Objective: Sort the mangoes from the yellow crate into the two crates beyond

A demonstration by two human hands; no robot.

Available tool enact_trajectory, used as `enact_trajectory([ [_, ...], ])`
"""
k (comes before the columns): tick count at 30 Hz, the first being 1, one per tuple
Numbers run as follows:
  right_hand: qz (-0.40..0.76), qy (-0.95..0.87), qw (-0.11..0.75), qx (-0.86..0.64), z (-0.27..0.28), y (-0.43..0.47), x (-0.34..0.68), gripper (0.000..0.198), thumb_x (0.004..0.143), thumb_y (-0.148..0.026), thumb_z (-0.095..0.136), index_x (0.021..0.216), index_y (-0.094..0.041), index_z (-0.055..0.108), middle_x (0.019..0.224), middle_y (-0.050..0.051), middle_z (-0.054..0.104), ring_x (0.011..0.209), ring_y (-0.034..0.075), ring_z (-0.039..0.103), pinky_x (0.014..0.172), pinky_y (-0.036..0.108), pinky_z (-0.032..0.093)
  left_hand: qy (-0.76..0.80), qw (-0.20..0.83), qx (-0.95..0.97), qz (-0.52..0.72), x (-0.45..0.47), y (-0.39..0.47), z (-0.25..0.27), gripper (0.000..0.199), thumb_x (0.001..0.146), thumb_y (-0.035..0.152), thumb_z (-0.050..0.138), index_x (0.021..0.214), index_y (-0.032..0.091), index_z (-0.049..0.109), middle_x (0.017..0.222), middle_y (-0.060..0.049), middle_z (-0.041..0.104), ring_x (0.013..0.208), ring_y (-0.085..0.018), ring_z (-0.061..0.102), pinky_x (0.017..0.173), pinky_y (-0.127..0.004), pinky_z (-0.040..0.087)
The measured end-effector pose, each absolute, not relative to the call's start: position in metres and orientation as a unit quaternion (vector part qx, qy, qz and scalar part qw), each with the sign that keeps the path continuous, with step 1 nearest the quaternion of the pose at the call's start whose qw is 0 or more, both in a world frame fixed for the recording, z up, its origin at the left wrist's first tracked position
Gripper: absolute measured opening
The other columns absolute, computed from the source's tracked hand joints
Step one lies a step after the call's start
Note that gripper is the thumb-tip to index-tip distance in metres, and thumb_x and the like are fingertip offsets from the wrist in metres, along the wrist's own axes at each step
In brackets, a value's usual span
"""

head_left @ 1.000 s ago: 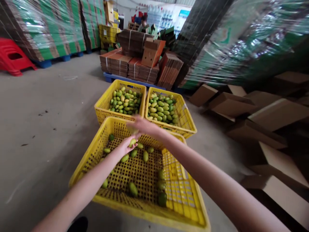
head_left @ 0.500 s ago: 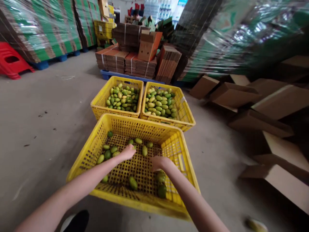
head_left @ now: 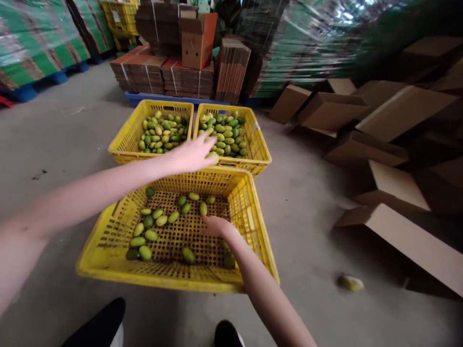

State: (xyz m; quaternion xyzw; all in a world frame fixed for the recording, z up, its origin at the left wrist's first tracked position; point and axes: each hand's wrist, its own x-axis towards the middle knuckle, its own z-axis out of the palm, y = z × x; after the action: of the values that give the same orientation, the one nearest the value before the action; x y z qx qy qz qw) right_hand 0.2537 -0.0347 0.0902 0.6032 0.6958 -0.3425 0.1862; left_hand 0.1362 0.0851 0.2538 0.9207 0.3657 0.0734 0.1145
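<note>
A large yellow plastic crate (head_left: 173, 282) stands in front of me, with scattered green oval fruits that look like small mangoes (head_left: 188, 255) on its perforated floor. My left hand (head_left: 193, 153) reaches over the near edge of the back right crate (head_left: 258, 144), fingers spread; a yellow-green fruit (head_left: 214, 157) shows just below the fingertips. Inside the front crate is my right hand (head_left: 217, 225), just below a single fruit (head_left: 203, 208). Its fingers point left and are partly hidden, so any hold on something is unclear.
Beside the back right crate, the back left crate (head_left: 121, 132) is heaped with the same fruit. Behind are flattened cardboard stacks (head_left: 144, 72) on a blue pallet (head_left: 135, 98). Open cardboard boxes (head_left: 394, 188) lie on the right. One fruit (head_left: 350, 283) rests on the floor.
My left hand has moved from inside the front crate up over the back right crate, and its fingers have spread. My right hand has shifted toward the crate's middle. The view tilts lower.
</note>
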Motion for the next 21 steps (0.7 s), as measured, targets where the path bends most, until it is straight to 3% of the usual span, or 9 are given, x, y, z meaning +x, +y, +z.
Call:
enact_trajectory([
  [2,-0.341,0.700,0.181,0.601,0.092,-0.037,0.254,0.048,0.091,-0.034,0.055,0.132,-0.008,0.056,0.124,0.023,0.067,0.113,0.030,0.066,0.085,0.034,0.051,0.392,0.052,0.903,0.170,0.136,0.105,0.273,0.055,0.093,0.033,0.046,0.144,0.012,0.043,0.147,-0.019,0.043,0.126,-0.034,0.053,0.109,-0.048,0.038],
  [4,-0.339,0.702,0.174,0.602,0.094,-0.039,0.254,0.048,0.091,-0.033,0.055,0.131,-0.007,0.056,0.124,0.022,0.067,0.112,0.029,0.066,0.084,0.032,0.051,0.397,0.040,0.901,0.170,0.123,0.111,0.262,0.047,0.095,0.033,0.041,0.137,0.013,0.049,0.140,-0.016,0.050,0.123,-0.030,0.055,0.108,-0.045,0.039],
  [7,-0.335,0.702,0.169,0.605,0.095,-0.041,0.256,0.047,0.092,-0.032,0.054,0.132,-0.008,0.056,0.126,0.022,0.066,0.113,0.028,0.066,0.086,0.031,0.050,0.362,0.094,0.927,-0.033,0.088,0.100,0.199,0.037,0.093,0.037,0.044,0.114,0.016,0.065,0.114,-0.011,0.067,0.104,-0.027,0.064,0.095,-0.040,0.048],
  [10,-0.336,0.691,0.177,0.615,0.093,-0.038,0.261,0.047,0.092,-0.034,0.055,0.133,-0.010,0.056,0.129,0.020,0.065,0.116,0.028,0.065,0.089,0.030,0.051,0.314,0.225,0.873,-0.298,0.052,0.073,0.118,0.021,0.075,0.036,0.068,0.088,0.020,0.072,0.092,-0.007,0.073,0.086,-0.027,0.068,0.081,-0.037,0.051],
  [12,-0.336,0.679,0.185,0.626,0.091,-0.035,0.266,0.051,0.091,-0.036,0.058,0.136,-0.011,0.055,0.132,0.020,0.063,0.118,0.028,0.063,0.090,0.031,0.051,0.327,0.232,0.856,-0.327,0.033,0.056,0.072,0.019,0.068,0.035,0.075,0.077,0.019,0.071,0.079,-0.005,0.072,0.078,-0.028,0.068,0.076,-0.039,0.052],
  [14,-0.332,0.670,0.187,0.637,0.090,-0.031,0.273,0.055,0.091,-0.037,0.059,0.139,-0.011,0.051,0.135,0.021,0.061,0.122,0.029,0.061,0.094,0.032,0.050,0.340,0.198,0.869,-0.301,0.023,0.046,0.039,0.018,0.067,0.028,0.075,0.082,0.019,0.072,0.085,-0.008,0.073,0.091,-0.031,0.067,0.086,-0.045,0.049],
  [17,-0.326,0.662,0.184,0.649,0.089,-0.027,0.281,0.060,0.090,-0.037,0.059,0.142,-0.009,0.047,0.138,0.022,0.057,0.126,0.031,0.058,0.098,0.035,0.048,0.333,0.145,0.901,-0.239,0.022,0.052,0.010,0.030,0.076,0.016,0.063,0.106,0.016,0.070,0.117,-0.015,0.068,0.119,-0.030,0.057,0.106,-0.045,0.037],
  [21,-0.330,0.659,0.185,0.650,0.087,-0.024,0.281,0.060,0.091,-0.038,0.057,0.144,-0.011,0.044,0.141,0.021,0.055,0.129,0.030,0.055,0.100,0.035,0.046,0.357,0.105,0.910,-0.183,0.043,0.080,-0.014,0.050,0.087,0.011,0.043,0.137,0.010,0.050,0.147,-0.022,0.044,0.132,-0.033,0.044,0.106,-0.047,0.037],
])
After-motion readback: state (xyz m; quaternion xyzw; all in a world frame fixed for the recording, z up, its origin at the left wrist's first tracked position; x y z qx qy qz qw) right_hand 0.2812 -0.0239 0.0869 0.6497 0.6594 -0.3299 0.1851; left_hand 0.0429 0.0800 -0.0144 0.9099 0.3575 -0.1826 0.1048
